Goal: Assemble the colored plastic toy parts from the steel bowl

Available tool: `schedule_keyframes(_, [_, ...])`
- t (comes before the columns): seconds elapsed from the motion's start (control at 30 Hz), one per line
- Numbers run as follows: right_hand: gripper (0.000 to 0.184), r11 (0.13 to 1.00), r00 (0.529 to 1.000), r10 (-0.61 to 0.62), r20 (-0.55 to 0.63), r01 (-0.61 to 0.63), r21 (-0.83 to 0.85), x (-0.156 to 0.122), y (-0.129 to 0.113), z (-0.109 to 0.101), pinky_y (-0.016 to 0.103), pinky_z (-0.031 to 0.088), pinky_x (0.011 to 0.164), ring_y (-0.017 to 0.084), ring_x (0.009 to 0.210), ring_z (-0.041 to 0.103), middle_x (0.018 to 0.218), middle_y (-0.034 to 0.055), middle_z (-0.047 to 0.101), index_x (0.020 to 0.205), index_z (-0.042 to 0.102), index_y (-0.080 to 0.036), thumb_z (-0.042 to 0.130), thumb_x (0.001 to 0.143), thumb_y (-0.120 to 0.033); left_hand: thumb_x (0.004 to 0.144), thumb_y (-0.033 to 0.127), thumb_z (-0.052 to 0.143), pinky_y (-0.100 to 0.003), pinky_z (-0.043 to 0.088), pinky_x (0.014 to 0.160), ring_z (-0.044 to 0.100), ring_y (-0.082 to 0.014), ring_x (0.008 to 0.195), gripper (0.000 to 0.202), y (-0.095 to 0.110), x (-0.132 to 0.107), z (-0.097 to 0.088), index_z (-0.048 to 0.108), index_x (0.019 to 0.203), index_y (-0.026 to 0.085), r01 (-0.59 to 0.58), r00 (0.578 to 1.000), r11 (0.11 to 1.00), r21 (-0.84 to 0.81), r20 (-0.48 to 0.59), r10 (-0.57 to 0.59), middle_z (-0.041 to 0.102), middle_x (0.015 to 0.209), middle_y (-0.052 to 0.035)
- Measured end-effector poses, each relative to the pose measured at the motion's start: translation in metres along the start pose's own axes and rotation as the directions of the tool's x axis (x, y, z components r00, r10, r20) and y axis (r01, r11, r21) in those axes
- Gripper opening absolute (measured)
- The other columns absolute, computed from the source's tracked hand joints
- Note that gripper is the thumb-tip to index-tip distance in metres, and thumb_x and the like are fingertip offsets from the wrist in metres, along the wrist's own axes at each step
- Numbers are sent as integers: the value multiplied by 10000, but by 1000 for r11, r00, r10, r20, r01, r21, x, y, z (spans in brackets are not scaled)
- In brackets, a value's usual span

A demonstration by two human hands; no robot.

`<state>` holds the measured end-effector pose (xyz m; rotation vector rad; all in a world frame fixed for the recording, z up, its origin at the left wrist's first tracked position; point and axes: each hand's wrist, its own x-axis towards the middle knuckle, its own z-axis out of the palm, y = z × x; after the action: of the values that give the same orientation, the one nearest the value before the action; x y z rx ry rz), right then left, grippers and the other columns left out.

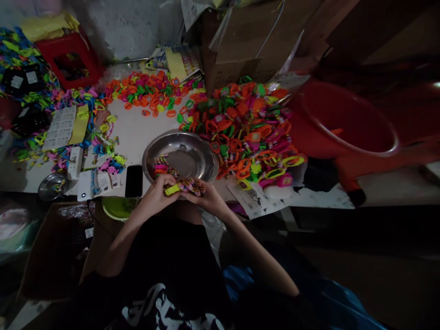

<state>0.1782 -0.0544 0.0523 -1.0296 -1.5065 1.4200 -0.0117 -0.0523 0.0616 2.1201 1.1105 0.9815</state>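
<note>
My left hand (161, 195) is closed with its fingers pinched on a yellow-green plastic piece (172, 189), which looks like a toy watch. Close beside it, my right hand (207, 198) is closed around a bunch of small multicoloured patterned pieces (192, 185); their exact kind is too small to tell. Both hands meet over the near rim of a shiny steel bowl (204, 158). Inside the bowl at the left lie a few pink, orange and patterned pieces (161, 166).
A large heap of orange, green and pink toy watches (247, 133) lies right of the bowl, near a red tub (347, 146). A black phone (134, 181), a small steel dish (51, 187), a red stool (70, 59) and a cardboard box (247, 46) stand around.
</note>
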Motion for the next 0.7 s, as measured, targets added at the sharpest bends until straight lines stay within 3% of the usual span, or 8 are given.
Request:
schedule_keyframes(0.1, [319, 995, 999, -11, 32, 8, 100, -1, 1, 2, 242, 478, 686, 125, 720, 568, 820, 25, 629, 875, 583, -158, 711, 725, -408, 793, 217, 671, -272, 485, 812, 610, -141, 921, 347, 6, -2, 0, 445, 1053, 177, -8, 996, 987, -162, -91, -7, 586, 1009, -53])
schedule_keyframes(0.23, [343, 979, 998, -19, 54, 8, 203, -5, 6, 2, 208, 416, 555, 84, 590, 470, 704, -11, 531, 762, 517, -170, 739, 693, -422, 793, 245, 693, -314, 462, 899, 593, -154, 994, 365, 11, 0, -5, 488, 1088, 179, -60, 996, 936, -347, -85, 32, 599, 1027, -62])
schedule_keyframes(0.4, [394, 942, 994, 39, 107, -72, 327, -6, 9, 3, 194, 332, 462, 58, 475, 366, 594, -49, 446, 734, 467, -177, 721, 700, -476, 844, 277, 637, -347, 458, 885, 579, -175, 982, 141, 13, -1, -7, 557, 881, 167, -114, 992, 919, -377, -87, 88, 609, 947, -57])
schedule_keyframes(0.5, [364, 976, 1000, 7, 1, -7, 217, -5, -1, 0, 194, 374, 509, 71, 523, 411, 625, -46, 473, 811, 497, -183, 731, 700, -438, 885, 247, 577, -322, 461, 839, 573, -161, 933, 87, 14, -3, -8, 541, 895, 169, -93, 993, 952, -293, -96, 68, 594, 912, -50])
schedule_keyframes(0.57, [344, 997, 999, -33, -41, 35, 72, -6, -12, -4, 198, 418, 581, 88, 609, 475, 697, -27, 521, 834, 506, -184, 730, 707, -413, 882, 238, 581, -308, 455, 818, 558, -157, 914, 88, 15, -3, -9, 531, 909, 171, -99, 993, 983, -152, -86, 86, 590, 906, -46])
schedule_keyframes(0.7, [289, 954, 993, -92, 68, 108, -281, -14, -35, -12, 208, 442, 644, 118, 707, 566, 801, 17, 615, 921, 558, -168, 650, 803, -415, 857, 259, 622, -314, 434, 823, 524, -168, 915, 129, 17, -1, -14, 532, 892, 173, -149, 986, 978, 146, -57, 159, 595, 898, -41])
